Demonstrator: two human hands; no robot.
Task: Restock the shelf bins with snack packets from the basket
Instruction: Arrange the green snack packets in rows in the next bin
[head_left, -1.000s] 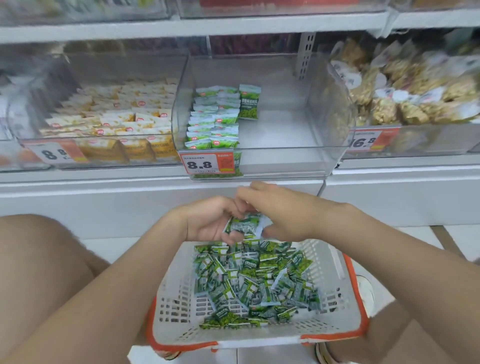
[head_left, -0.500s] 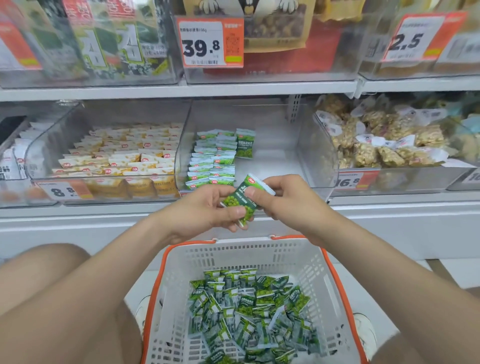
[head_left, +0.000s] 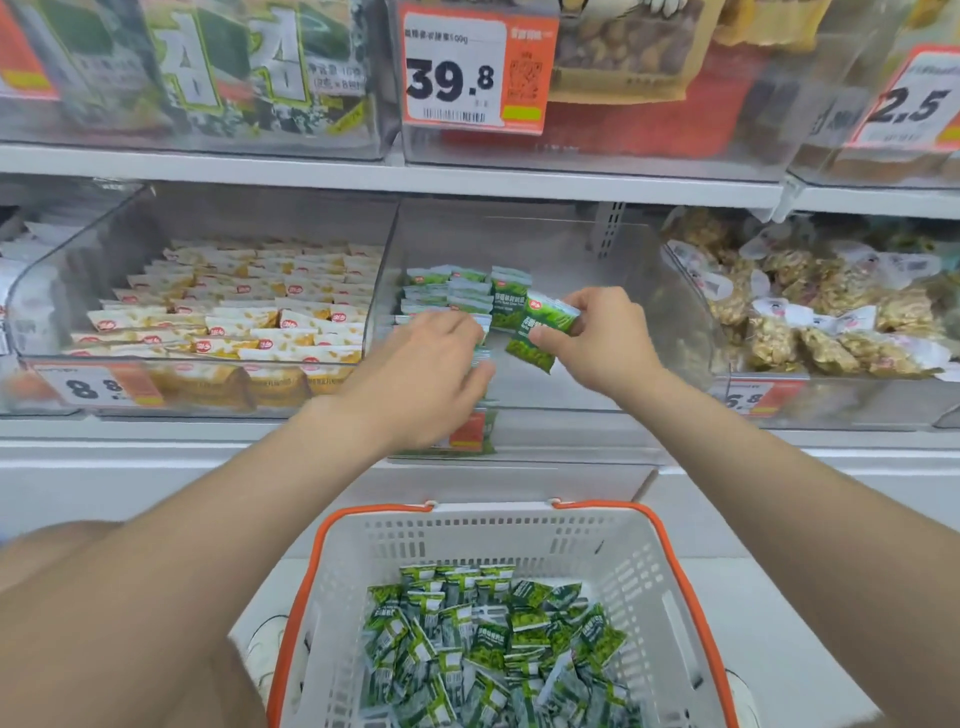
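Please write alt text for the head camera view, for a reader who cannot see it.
A person's right hand pinches a green snack packet inside a clear middle shelf bin, while the left hand touches the row of packets already there. Below, a white and orange basket holds many more of the same packets.

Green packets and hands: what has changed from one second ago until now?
Both hands lifted a few green packets from the basket up into the middle bin. The left hand let go and rests on the packet row; the right hand holds them alone, beside that row. The basket, its loose packets and the packet row stayed as they were.
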